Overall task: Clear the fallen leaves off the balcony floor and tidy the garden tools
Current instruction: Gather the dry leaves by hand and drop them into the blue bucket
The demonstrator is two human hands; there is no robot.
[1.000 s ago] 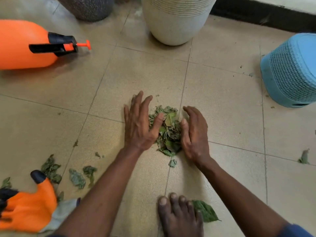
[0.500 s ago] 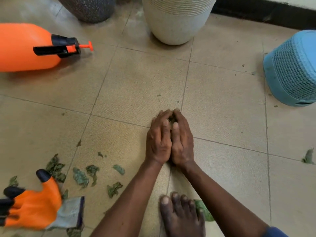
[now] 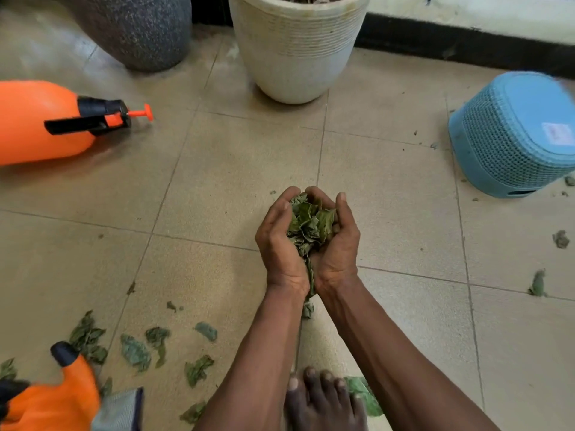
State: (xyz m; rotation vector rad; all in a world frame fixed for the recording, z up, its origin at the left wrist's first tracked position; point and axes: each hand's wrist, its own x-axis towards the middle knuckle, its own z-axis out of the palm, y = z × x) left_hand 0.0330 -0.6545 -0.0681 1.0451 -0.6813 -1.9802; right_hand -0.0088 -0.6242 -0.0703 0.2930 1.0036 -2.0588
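Note:
My left hand (image 3: 278, 244) and my right hand (image 3: 340, 241) are cupped together above the tiled floor, palms up, holding a bunch of green leaves (image 3: 309, 223). A few leaves hang down between my wrists. More loose leaves (image 3: 135, 349) lie scattered on the floor at the lower left, and single leaves (image 3: 537, 283) lie at the right. An orange garden glove (image 3: 53, 399) lies at the bottom left. An orange spray bottle (image 3: 40, 122) lies on its side at the left.
A white ribbed plant pot (image 3: 295, 48) and a dark speckled pot (image 3: 137, 29) stand at the back. A blue mesh basket (image 3: 513, 135) sits upside down at the right. My bare foot (image 3: 323, 402) is at the bottom, resting partly on a leaf.
My hands pressed the leaf pile together on the floor, then scooped it up. They now hold the leaves cupped above the tiles.

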